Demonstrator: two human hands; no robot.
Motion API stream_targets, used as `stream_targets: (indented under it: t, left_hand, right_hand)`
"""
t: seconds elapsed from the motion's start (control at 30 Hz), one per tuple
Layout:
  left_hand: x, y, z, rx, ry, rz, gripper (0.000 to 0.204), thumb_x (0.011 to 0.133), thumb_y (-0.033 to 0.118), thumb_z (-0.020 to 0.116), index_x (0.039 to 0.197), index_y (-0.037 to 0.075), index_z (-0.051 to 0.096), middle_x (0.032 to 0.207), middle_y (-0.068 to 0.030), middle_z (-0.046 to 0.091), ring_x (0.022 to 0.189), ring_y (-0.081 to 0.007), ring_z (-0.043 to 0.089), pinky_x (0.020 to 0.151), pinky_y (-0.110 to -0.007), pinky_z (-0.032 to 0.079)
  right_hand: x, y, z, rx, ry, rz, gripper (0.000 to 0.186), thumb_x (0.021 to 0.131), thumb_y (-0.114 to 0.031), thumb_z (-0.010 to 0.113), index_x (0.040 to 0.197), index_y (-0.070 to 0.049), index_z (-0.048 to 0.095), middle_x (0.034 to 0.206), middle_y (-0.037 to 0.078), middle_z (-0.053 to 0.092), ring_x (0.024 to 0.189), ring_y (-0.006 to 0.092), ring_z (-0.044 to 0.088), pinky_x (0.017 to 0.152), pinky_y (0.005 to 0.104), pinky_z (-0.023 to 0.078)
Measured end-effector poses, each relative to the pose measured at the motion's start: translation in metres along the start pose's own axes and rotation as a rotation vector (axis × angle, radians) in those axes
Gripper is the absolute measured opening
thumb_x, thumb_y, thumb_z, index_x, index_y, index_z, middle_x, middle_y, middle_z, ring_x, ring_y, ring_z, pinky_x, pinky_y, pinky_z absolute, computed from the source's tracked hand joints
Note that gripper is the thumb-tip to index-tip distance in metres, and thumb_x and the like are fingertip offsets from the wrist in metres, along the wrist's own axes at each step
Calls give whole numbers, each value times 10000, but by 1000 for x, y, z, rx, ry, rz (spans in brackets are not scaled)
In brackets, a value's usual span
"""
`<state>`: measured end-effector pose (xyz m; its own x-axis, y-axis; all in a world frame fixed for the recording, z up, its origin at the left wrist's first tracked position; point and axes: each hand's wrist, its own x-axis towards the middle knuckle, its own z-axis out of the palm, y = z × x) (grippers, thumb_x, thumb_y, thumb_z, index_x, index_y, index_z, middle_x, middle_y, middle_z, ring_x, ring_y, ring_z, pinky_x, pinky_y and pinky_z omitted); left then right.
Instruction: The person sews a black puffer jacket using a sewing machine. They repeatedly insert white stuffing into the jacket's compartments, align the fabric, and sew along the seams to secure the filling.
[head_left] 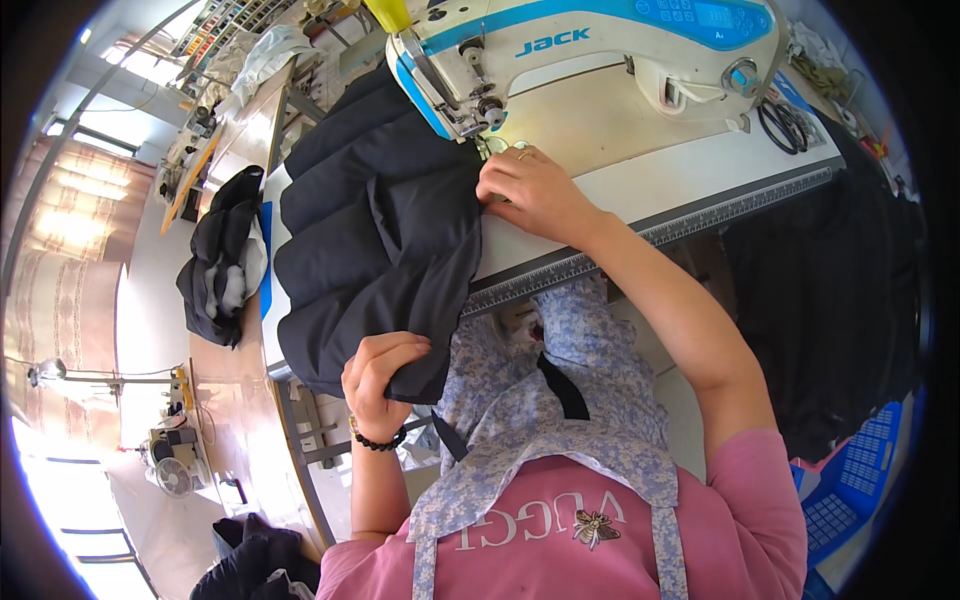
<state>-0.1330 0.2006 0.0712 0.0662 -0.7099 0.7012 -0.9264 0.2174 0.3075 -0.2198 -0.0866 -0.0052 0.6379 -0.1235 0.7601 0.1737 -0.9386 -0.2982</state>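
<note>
A black quilted, padded garment piece lies across the left of the sewing table and hangs over its front edge. Its right edge runs up to the needle area of a white and blue sewing machine. My left hand grips the lower corner of the piece below the table edge, fingers wrapped over the fabric. Close to the presser foot, my right hand pinches the fabric's right edge, its fingertips partly hidden. A dark beaded bracelet circles my left wrist.
A ruler strip runs along the table's front edge. Black scissors lie at the table's right end. Another black padded piece rests on the left table. Dark fabric hangs at the right, above a blue plastic basket.
</note>
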Motion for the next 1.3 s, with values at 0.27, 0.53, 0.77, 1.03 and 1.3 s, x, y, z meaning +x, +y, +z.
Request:
stream_targets:
  t: [0.27,0.53,0.77,1.03,1.3]
  left_hand:
    - [-2,-1,-1,-103,-323,52,391,604,-5,604,983,22,696,967,-122,711,841,-278,713,658,-326,564]
    - [-21,6,41,-179,-532,67,436,561,-53,654,989,30,646,955,-56,631,758,-232,666,599,-327,551]
    - [-24,7,51,-186,-567,52,307,661,-7,666,959,54,627,881,-42,580,686,-196,618,563,-326,523]
    - [43,-27,56,-215,-505,142,257,870,269,729,1058,94,721,990,-59,659,890,-275,644,774,-369,533]
    - [29,-82,96,34,-470,215,380,868,324,713,1232,214,701,1215,-53,584,1183,-261,544,1053,-430,413]
  right_hand:
    - [-20,7,-9,-53,-16,-128,174,771,-72,751,887,-86,623,889,23,620,930,217,624,866,366,488]
    - [-37,6,-11,-125,-225,-50,159,834,-109,705,972,-114,626,980,15,646,1016,212,628,912,367,482]
    - [-85,-78,-31,28,-283,-170,353,847,-124,637,1199,-144,659,1296,17,620,1257,201,551,1095,424,429]
    - [-106,-90,-23,55,-216,-130,326,773,-120,696,1097,-117,728,1162,1,711,1142,173,640,1038,410,460]
    - [-106,-103,-37,140,-337,-15,420,725,-60,728,1141,-114,727,1226,23,709,1204,197,644,1028,429,453]
